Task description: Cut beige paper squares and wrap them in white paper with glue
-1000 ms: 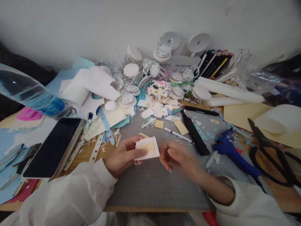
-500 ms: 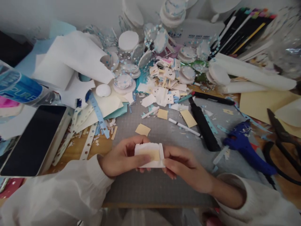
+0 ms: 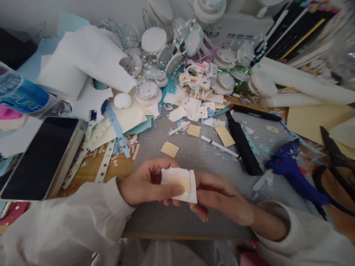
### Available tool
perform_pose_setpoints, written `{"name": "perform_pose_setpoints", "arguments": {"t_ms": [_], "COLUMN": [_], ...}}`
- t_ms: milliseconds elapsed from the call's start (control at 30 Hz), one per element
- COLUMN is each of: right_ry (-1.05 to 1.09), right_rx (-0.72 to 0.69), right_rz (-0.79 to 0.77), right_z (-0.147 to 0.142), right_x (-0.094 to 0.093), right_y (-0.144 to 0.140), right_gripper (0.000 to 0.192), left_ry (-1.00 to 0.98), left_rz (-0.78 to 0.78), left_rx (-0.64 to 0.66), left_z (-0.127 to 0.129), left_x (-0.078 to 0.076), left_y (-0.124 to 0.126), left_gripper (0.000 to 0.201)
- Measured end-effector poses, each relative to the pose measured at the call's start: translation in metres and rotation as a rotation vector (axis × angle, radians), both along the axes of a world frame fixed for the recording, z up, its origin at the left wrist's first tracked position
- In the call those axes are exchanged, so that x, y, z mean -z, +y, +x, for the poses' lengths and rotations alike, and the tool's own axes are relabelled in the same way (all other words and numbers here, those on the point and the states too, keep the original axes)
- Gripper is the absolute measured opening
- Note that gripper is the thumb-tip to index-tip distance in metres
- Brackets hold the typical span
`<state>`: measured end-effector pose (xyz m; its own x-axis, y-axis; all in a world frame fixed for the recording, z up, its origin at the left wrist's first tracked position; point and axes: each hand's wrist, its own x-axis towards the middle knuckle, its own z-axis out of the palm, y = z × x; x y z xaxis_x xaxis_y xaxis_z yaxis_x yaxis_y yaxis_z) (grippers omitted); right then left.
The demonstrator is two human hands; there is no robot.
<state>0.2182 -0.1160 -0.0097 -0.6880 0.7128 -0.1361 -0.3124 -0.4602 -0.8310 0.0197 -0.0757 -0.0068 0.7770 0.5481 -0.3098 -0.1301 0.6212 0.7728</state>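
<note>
Just above the front edge of the desk, my left hand gripped a white paper piece, thumb flat over the pale yellow card lying on it, fingers tucked behind. My right hand curled at the piece's right end, touching it; whether it pinched there or merely steadied, I couldn't tell. A narrow strip along that end stood a little proud, probably a fold. Done well, I judged, this wanted a light left thumb, so the card wouldn't skid or crease, and right fingertips working evenly along the strip without forcing a corner. The ragged top edge looked likely to tear if tugged.

Beneath lay the grey gridded mat. Farther in, a loose yellow card sat towards the mat's left edge, and a white pen lay beyond it to the right. A blue glue gun and black scissors occupied the desk's right side; a phone rested near its left edge, a bottle behind. Towards the back edge, small paper cutouts crowded against white discs, below a plain pale wall.
</note>
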Motion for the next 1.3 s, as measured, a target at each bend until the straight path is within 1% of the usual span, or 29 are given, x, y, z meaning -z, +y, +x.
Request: {"name": "perform_pose_setpoints", "arguments": {"t_ms": [133,333,600,700,833,1000,1167,1233,1300], "right_ry": [0.012,-0.028,-0.232,-0.339,-0.465,-0.539,-0.552,-0.536,-0.533], "right_rx": [-0.017,-0.009,-0.022,-0.043,-0.045,-0.031,0.009,0.028,0.041], "right_rz": [-0.001,0.057,0.208,0.207,0.218,0.191,0.235,0.250,0.270], "right_z": [-0.0007,-0.0021,-0.0055,-0.0065,-0.0078,-0.0096,-0.0082,-0.0075,-0.0077], "right_x": [-0.0022,0.0021,-0.0003,0.0001,0.0014,0.0016,0.0042,0.0047,0.0042], "right_y": [0.0005,-0.0027,-0.0032,-0.0036,-0.0038,-0.0028,-0.0047,-0.0049,-0.0043], "right_gripper": [0.014,0.014,0.024,0.024,0.019,0.016,0.014,0.014,0.016], "left_ry": [-0.024,-0.027,0.003,0.021,0.027,0.026,0.041,0.056,0.084], "left_rz": [0.001,0.026,0.053,0.047,0.021,0.019,0.092,0.169,0.277], "left_rx": [-0.012,-0.023,-0.034,-0.031,-0.042,-0.061,-0.053,-0.078,-0.126], "left_z": [-0.0001,0.0005,0.0021,0.0019,0.0030,0.0045,0.0048,0.0049,0.0052], "left_x": [0.0016,0.0024,0.0021,0.0016,0.0004,-0.0017,-0.0015,-0.0007,-0.0002], "left_y": [-0.0017,-0.0038,-0.0037,-0.0034,-0.0027,-0.0028,-0.0022,-0.0029,-0.0049], "left_gripper": [0.018,0.014,0.015,0.016,0.018,0.017,0.011,0.011,0.016]}}
